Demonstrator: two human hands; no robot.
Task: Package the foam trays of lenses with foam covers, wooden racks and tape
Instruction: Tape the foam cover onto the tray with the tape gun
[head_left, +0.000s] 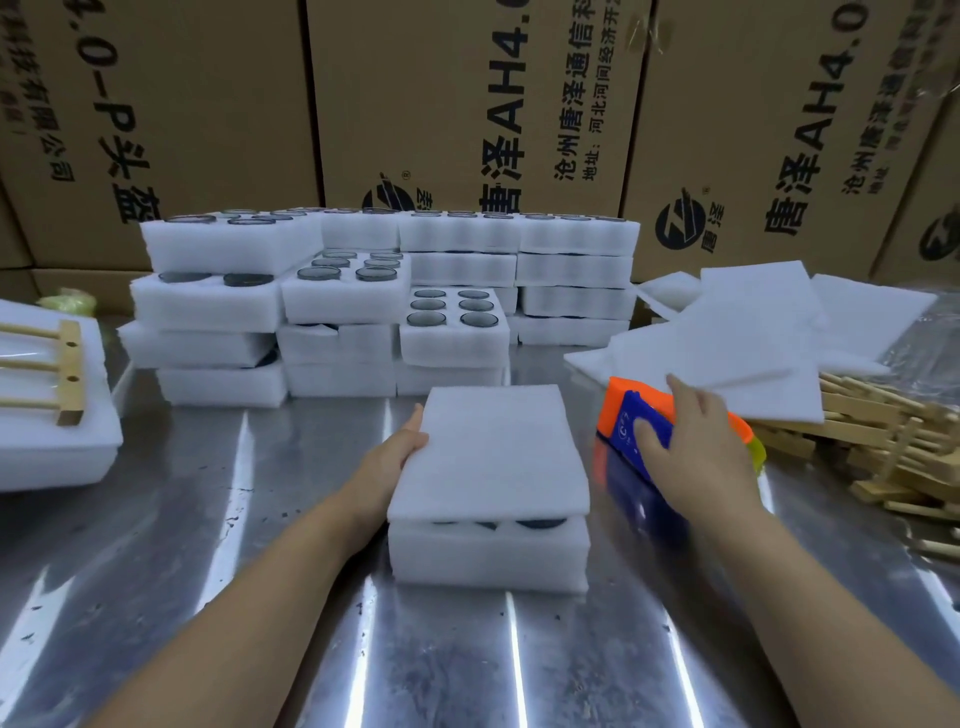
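Note:
A white foam tray of lenses (488, 556) sits on the metal table in front of me, with a white foam cover (493, 452) lying on top of it. Dark lenses show in the gap between tray and cover. My left hand (392, 465) holds the left edge of the cover. My right hand (696, 447) grips an orange and blue tape dispenser (631, 423) just right of the tray. Loose foam covers (753, 332) lie at the right, over a pile of wooden racks (883, 441).
Stacks of foam trays with lenses (384, 301) stand across the back of the metal table (208, 545). At the left edge lies a foam package with a wooden rack (57, 374) on it. Cardboard boxes (467, 104) form a wall behind.

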